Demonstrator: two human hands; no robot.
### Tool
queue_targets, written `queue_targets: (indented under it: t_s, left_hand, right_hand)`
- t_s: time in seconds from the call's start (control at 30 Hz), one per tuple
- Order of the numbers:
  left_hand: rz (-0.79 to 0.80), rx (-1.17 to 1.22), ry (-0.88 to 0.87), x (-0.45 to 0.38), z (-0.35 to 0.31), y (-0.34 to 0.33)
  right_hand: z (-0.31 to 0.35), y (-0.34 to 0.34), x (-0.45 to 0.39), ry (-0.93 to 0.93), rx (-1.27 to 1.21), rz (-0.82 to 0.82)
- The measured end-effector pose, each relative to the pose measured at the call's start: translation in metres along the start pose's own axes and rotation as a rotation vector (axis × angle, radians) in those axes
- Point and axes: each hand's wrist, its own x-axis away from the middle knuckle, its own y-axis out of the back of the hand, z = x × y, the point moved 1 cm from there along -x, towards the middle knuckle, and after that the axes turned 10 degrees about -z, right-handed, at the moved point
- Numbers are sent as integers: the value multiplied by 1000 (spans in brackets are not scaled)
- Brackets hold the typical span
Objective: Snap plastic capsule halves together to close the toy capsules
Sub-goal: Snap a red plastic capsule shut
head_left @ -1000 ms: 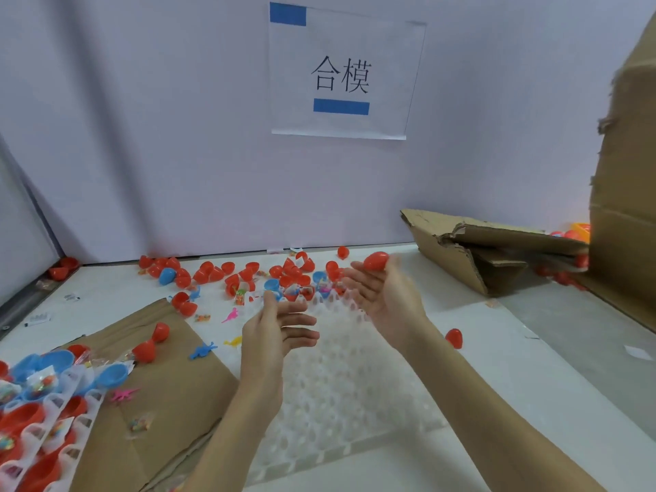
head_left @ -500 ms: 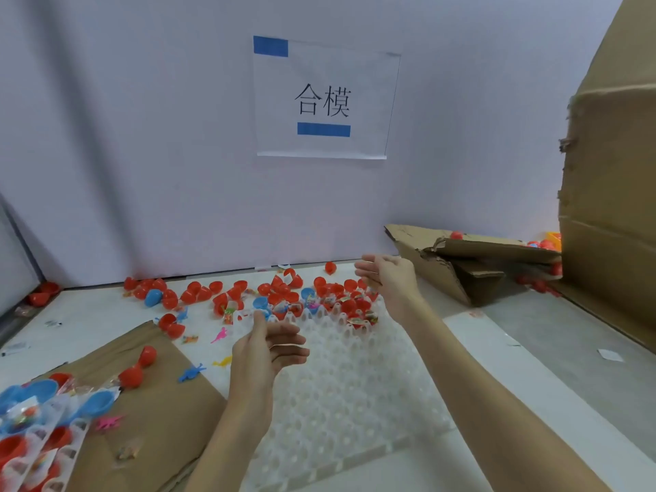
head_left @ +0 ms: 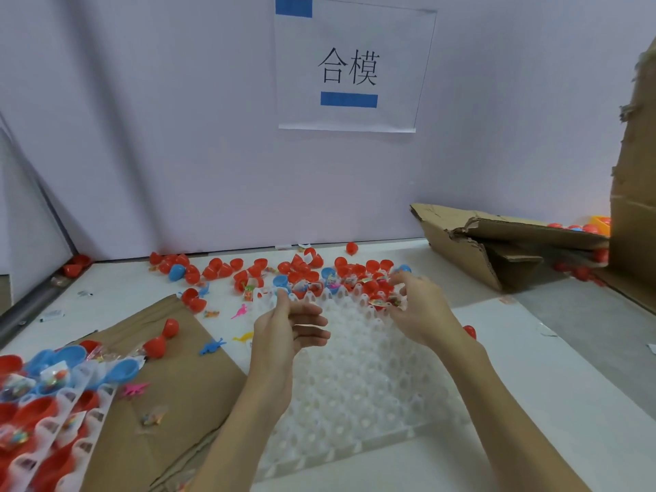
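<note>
Capsule halves [head_left: 358, 275] lie heaped at the white tray's [head_left: 355, 395] far edge, where the right hand [head_left: 419, 310] reaches with curled fingers, grip unclear, while the left hand [head_left: 284, 332] waits loosely open, empty, probably to receive one.

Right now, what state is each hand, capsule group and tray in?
left hand: empty, fingers loosely curled over the tray
right hand: reaching into the far capsule pile; grip unclear
white tray: near pockets hold nothing
red capsule halves: loose, unjoined
closed red capsules: lying on cardboard
cardboard box: torn, collapsed
</note>
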Motion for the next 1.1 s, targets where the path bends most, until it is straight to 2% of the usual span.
queue_targets:
  t_s: [0.23, 0.5, 0.7, 0.97, 1.1]
  left_hand:
    - [7, -9, 1, 1, -1, -1]
    - [15, -17, 4, 2, -1, 1]
    - [15, -29, 10, 3, -1, 0]
    - [-1, -47, 33, 4, -3, -1]
    - [-2, -33, 51, 4, -3, -1]
  right_hand:
    - [-3, -12, -2, 41, 53, -92]
    - [-5, -14, -5, 29, 56, -102]
    - [-7, -7, -7, -10, -19, -117]
    - [-14, 1, -10, 45, -85, -82]
    - [-15, 6, -10, 89, -129, -121]
